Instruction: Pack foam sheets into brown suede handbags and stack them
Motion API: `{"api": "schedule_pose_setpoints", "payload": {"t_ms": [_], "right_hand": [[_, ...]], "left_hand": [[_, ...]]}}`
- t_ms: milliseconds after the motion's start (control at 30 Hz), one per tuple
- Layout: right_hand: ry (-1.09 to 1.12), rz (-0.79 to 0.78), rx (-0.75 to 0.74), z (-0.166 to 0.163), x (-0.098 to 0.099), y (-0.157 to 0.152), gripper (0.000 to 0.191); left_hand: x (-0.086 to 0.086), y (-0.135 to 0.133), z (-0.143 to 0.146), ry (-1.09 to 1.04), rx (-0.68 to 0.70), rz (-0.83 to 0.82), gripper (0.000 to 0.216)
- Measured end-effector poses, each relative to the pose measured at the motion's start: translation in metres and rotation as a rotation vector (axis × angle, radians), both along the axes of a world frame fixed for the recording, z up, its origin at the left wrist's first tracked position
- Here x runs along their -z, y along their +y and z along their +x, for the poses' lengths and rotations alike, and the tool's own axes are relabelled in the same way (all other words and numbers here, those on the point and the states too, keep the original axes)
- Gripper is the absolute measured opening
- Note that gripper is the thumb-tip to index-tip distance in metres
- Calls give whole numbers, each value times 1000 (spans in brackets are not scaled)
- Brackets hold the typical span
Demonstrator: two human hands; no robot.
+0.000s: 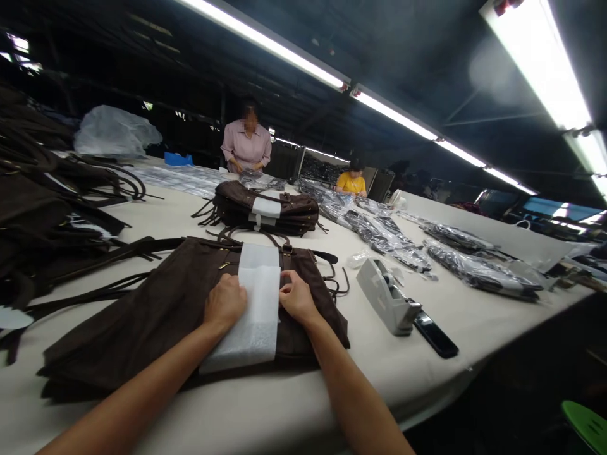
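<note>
A dark brown handbag (156, 297) lies flat on the table right in front of me, its handles pointing away. A strip of white foam wrap (260, 297) is laid across its middle, over the buckle area. At the left edge of that strip my left hand (225, 301) is closed, thumb against the wrap. My right hand (298, 296) pinches at the strip's right edge with curled fingers; its fingertips are partly hidden. Beyond the bag sits a stack of brown bags (284, 215) with a similar white band around it.
A grey tape dispenser (389, 297) and a black phone (436, 333) lie to the right on the table (398, 373). More brown bags (28, 215) are heaped at left. Plastic-wrapped items (478, 272) lie farther back. Two people (246, 144) work across the table. A green stool (588, 426) stands lower right.
</note>
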State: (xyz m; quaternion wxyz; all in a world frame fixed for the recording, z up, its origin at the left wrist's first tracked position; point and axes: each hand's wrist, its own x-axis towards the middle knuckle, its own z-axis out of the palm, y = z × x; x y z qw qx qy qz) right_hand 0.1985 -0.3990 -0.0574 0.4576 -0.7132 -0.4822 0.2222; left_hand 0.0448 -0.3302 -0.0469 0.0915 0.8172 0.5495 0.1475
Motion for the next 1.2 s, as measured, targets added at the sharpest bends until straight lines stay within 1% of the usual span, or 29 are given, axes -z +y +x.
{"api": "schedule_pose_setpoints", "payload": {"t_ms": [133,200,267,300,367,400,433,467,533,567,600,633,667,733,800,900,1000,1067,1167,1200], "right_hand": [[92,-70,6,3,-1,-2,70],[26,-165,30,6,-5,-7,71],[-160,-248,103,7,-14,-13,57],[-280,-243,152,5,-20,-16,47],[-514,-125,199,0,-34,-18,31],[-610,-44,161,-4,-40,-17,29],[-685,21,75,-7,-44,-14,30],[-738,51,-40,-10,-47,-8,30],[-780,-4,-267,-12,-43,6,26],[-770,-57,-338,-10,-38,13,21],[-741,-103,-372,-8,-30,20,17],[-696,-128,-374,-5,-22,25,14],[-640,-128,-358,-1,-13,29,12],[-519,-68,-308,5,4,32,12],[-421,-6,-277,9,14,32,11],[-334,30,-267,10,18,30,12],[-303,34,-249,9,16,28,13],[-290,43,-167,9,15,27,22],[-244,43,6,12,17,29,48],[-225,35,40,14,19,30,53]], "left_hand": [[2,1,2,40,17,10,35],[3,-1,3,60,55,26,37],[4,-3,5,71,87,30,37],[4,-4,5,71,94,29,37],[3,-4,5,66,93,26,37],[3,-4,5,61,88,25,38],[3,-3,4,55,82,26,39],[4,-3,4,48,78,27,40],[5,-1,4,32,72,26,41],[5,-1,3,21,69,23,41],[6,0,3,9,63,18,40],[6,1,2,-6,54,13,40],[7,2,2,-24,41,7,38],[7,3,0,-71,11,1,35],[6,4,-1,-131,-9,13,31],[6,7,0,-224,39,54,27],[9,14,3,-249,92,30,29],[12,19,4,-230,65,-14,25],[15,27,4,-227,5,-54,22],[15,29,4,-234,-7,-61,22]]}}
